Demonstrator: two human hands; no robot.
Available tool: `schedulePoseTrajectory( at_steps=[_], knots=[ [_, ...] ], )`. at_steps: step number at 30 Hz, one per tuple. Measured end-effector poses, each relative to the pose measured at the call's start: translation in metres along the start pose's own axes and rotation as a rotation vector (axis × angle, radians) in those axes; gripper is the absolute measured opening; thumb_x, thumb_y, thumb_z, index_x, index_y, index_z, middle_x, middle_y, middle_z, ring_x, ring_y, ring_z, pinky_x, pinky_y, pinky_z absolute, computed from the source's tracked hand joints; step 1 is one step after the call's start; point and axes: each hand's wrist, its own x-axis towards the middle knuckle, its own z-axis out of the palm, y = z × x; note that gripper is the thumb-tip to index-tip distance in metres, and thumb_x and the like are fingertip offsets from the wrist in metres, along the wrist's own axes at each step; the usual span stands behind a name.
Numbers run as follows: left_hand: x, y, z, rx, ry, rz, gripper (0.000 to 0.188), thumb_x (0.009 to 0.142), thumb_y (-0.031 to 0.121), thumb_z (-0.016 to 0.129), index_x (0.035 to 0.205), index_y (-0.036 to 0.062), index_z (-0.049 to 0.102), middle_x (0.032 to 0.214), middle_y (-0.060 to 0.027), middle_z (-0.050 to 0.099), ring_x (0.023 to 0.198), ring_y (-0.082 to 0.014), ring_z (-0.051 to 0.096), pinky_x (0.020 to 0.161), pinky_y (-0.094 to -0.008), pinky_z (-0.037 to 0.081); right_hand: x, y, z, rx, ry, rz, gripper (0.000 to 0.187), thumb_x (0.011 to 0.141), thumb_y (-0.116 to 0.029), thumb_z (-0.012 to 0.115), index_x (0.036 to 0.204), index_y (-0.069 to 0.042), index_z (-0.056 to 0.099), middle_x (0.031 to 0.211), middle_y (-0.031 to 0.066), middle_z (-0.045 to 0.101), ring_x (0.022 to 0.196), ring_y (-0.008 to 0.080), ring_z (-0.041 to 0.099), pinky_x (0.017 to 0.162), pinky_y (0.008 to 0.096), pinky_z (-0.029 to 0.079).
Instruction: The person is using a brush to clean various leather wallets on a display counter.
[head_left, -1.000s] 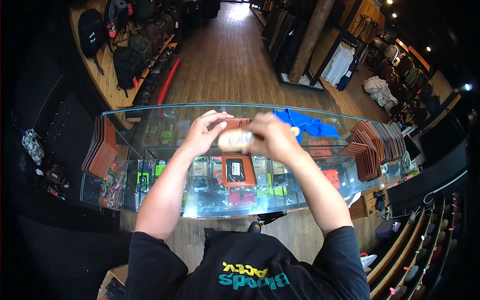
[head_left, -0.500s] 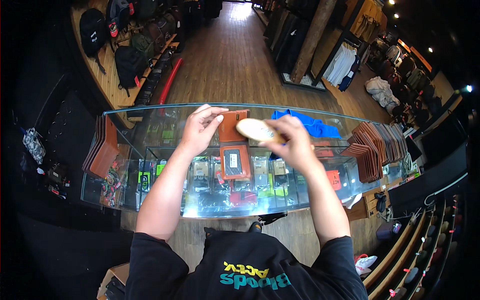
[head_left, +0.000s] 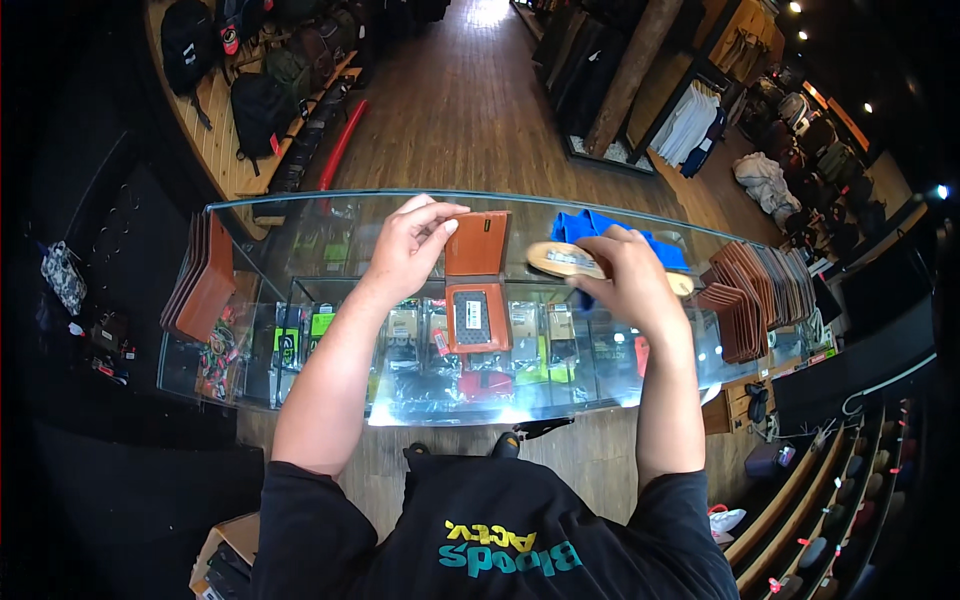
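A brown leather wallet (head_left: 478, 318) lies spread open on the glass counter, its upper flap raised and a dark panel with a white label in the lower half. At that flap's left edge, my left hand (head_left: 408, 250) is closed, thumb and fingers pinching the leather. My right hand (head_left: 634, 283) grips a pale wooden-backed brush (head_left: 565, 260), held above the counter to the right of the wallet. The brush's bristles are hidden from above. Behind the right hand, a blue cloth (head_left: 590, 226) lies crumpled, partly covered by it.
Brown wallets stand in a row at the counter's left end (head_left: 208, 280), and many more fill the right end (head_left: 745, 290). Packaged goods show beneath the glass top (head_left: 400, 400). Backpacks (head_left: 262, 120) hang beyond on the left; clothes racks (head_left: 690, 125) stand at the far right.
My right hand has carried the brush away from the wallet's upper flap, to the right, toward the blue cloth. The left hand keeps its hold on the wallet.
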Motion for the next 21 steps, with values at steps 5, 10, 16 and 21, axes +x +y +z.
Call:
schedulePoseTrajectory(
  at_steps=[5, 10, 16, 21],
  knots=[
    [-0.003, -0.009, 0.000, -0.043, 0.010, 0.008, 0.026, 0.110, 0.000, 0.063, 0.133, -0.0040, 0.077, 0.111, -0.0065, 0.063, 0.103, -0.0149, 0.071, 0.091, -0.0293, 0.059, 0.011, -0.069, 0.066, 0.179, 0.137, -0.303, 0.054, 0.085, -0.031, 0.094, 0.130, -0.004, 0.079, 0.105, 0.0152, 0.069, 0.104, 0.0372, 0.067, 0.092, 0.0468, 0.056],
    [-0.002, -0.007, -0.002, -0.091, 0.018, -0.046, 0.026, 0.110, 0.000, 0.064, 0.132, -0.0036, 0.077, 0.110, -0.0054, 0.063, 0.101, -0.0134, 0.070, 0.087, -0.0289, 0.059, 0.005, -0.016, 0.059, 0.184, 0.042, -0.041, 0.051, 0.078, -0.022, 0.098, 0.123, -0.004, 0.083, 0.099, 0.0169, 0.073, 0.097, 0.0391, 0.068, 0.087, 0.0508, 0.054],
    [0.003, -0.007, 0.001, 0.036, 0.040, -0.009, 0.026, 0.108, -0.002, 0.066, 0.130, -0.0023, 0.078, 0.108, -0.0067, 0.066, 0.094, -0.0118, 0.069, 0.082, -0.0276, 0.057, -0.003, 0.007, 0.031, 0.112, 0.213, 0.129, 0.049, 0.082, -0.027, 0.096, 0.121, -0.002, 0.083, 0.105, 0.0181, 0.075, 0.103, 0.0400, 0.070, 0.095, 0.0486, 0.057],
    [-0.002, -0.008, 0.002, -0.064, 0.088, -0.009, 0.024, 0.106, -0.005, 0.066, 0.127, -0.0034, 0.078, 0.110, -0.0084, 0.068, 0.096, -0.0142, 0.071, 0.086, -0.0280, 0.058, -0.010, -0.075, 0.077, 0.201, 0.119, -0.030, 0.054, 0.083, -0.036, 0.096, 0.126, -0.006, 0.081, 0.101, 0.0145, 0.071, 0.103, 0.0386, 0.070, 0.090, 0.0481, 0.057]
  ],
)
